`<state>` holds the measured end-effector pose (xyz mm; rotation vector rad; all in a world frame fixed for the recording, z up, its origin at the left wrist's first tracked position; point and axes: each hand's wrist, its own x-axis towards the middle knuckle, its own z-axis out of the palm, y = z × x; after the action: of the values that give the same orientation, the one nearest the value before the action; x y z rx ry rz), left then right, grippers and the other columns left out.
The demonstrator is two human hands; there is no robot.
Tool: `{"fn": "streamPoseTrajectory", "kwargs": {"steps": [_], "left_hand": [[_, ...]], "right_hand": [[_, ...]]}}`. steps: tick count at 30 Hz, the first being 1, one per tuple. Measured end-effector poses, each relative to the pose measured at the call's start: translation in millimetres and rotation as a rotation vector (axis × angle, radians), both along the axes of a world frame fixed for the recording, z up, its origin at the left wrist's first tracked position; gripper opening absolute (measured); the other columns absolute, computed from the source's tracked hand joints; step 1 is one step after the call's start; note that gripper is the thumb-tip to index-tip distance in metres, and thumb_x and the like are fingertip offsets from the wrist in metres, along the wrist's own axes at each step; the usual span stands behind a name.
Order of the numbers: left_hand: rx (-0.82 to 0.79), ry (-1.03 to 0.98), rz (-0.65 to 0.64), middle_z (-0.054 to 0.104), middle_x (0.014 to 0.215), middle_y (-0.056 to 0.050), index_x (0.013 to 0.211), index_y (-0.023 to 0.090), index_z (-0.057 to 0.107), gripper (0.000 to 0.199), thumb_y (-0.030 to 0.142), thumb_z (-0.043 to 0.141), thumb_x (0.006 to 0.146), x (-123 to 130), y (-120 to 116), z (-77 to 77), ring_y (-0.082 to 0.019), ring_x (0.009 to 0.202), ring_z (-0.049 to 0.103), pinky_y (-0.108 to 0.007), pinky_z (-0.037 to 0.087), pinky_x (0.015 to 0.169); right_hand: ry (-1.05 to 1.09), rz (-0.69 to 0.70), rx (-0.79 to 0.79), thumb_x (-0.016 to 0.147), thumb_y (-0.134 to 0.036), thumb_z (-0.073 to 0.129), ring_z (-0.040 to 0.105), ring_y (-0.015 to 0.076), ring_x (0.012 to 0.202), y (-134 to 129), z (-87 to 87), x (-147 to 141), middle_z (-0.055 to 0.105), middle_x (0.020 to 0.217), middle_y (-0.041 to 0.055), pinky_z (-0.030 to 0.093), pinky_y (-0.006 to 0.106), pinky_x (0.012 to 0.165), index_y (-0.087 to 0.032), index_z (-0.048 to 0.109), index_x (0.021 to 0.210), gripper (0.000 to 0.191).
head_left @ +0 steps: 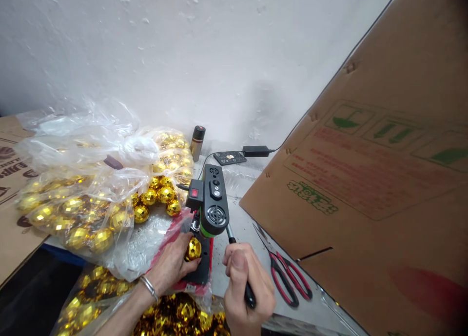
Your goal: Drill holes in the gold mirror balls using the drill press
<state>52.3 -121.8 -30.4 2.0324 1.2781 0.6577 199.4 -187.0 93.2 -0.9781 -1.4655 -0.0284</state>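
A small black press machine [215,199] with a red switch on its left side stands on the table in the middle. My left hand [178,258], with a silver bangle at the wrist, grips a shiny gold mirrored ball [193,248] between thumb and fingers. That ball sits over the machine's black base plate [200,273], just below the press head. On the right of the machine, my right hand [245,285] is wrapped round the black grip of its lever [250,296]. Part of the ball is hidden by my left fingers.
Clear plastic bags of gold balls [78,214] lie at the left, with more gold balls [183,311] at the front edge. Red-handled scissors [283,267] rest right of the machine, beside a large cardboard box [365,180]. Behind stand a spray can [198,143] and a power adapter [255,151].
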Motion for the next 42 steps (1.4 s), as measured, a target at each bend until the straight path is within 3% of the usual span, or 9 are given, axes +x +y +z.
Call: {"fn": "streamPoseTrajectory", "kwargs": {"steps": [3, 10, 14, 19, 30, 42], "left_hand": [[0.040, 0.038, 0.022, 0.077, 0.121, -0.013, 0.133, 0.024, 0.065, 0.051, 0.034, 0.075, 0.083, 9, 3, -2.4, -0.037, 0.105, 0.075, -0.046, 0.059, 0.086], [0.132, 0.001, 0.090, 0.075, 0.115, -0.012, 0.123, 0.020, 0.066, 0.049, 0.032, 0.080, 0.078, 19, 0, -25.2, -0.036, 0.105, 0.071, -0.049, 0.054, 0.090], [0.139, -0.006, 0.097, 0.075, 0.109, -0.010, 0.118, 0.020, 0.067, 0.044, 0.030, 0.081, 0.077, 20, -1, -29.9, -0.035, 0.100, 0.069, -0.048, 0.052, 0.087], [0.147, -0.024, 0.107, 0.074, 0.107, -0.009, 0.118, 0.020, 0.067, 0.046, 0.028, 0.082, 0.076, 21, -2, -33.1, -0.034, 0.099, 0.068, -0.047, 0.051, 0.088], [0.132, -0.055, 0.108, 0.073, 0.105, -0.007, 0.116, 0.022, 0.066, 0.042, 0.026, 0.080, 0.077, 22, -4, -30.0, -0.032, 0.098, 0.067, -0.045, 0.051, 0.089], [0.063, -0.062, 0.098, 0.074, 0.109, -0.008, 0.117, 0.022, 0.066, 0.042, 0.027, 0.080, 0.078, 21, -3, -18.6, -0.034, 0.102, 0.065, -0.048, 0.050, 0.092]], "right_hand": [[-0.018, -0.006, -0.010, 0.102, -0.004, 0.045, 0.052, 0.0070, 0.063, -2, 0.7, 1, 0.051, 0.071, -0.0041, 0.041, 0.021, 0.057, -0.021, 0.049, 0.083, 0.026], [-0.026, -0.046, 0.017, 0.100, -0.001, 0.044, 0.049, 0.0075, 0.059, -1, -0.8, -3, 0.051, 0.070, -0.0041, 0.039, 0.023, 0.054, -0.021, 0.050, 0.083, 0.027], [-0.013, -0.083, 0.109, 0.101, -0.003, 0.042, 0.048, 0.0078, 0.059, 0, -22.5, -5, 0.050, 0.069, -0.0036, 0.040, 0.024, 0.058, -0.022, 0.047, 0.077, 0.031], [-0.037, -0.124, 0.190, 0.106, -0.008, 0.038, 0.048, 0.0076, 0.061, 2, -47.8, -8, 0.049, 0.070, -0.0039, 0.050, 0.026, 0.077, -0.022, 0.046, 0.076, 0.034], [-0.004, -0.243, 0.218, 0.109, -0.016, 0.039, 0.048, 0.0062, 0.054, 5, -50.9, -14, 0.050, 0.065, -0.0068, 0.055, 0.026, 0.080, -0.021, 0.046, 0.071, 0.039], [-0.007, -0.205, 0.226, 0.109, -0.017, 0.039, 0.050, 0.0080, 0.054, 7, -59.2, -11, 0.053, 0.065, -0.0061, 0.054, 0.030, 0.080, -0.022, 0.049, 0.073, 0.037]]}}
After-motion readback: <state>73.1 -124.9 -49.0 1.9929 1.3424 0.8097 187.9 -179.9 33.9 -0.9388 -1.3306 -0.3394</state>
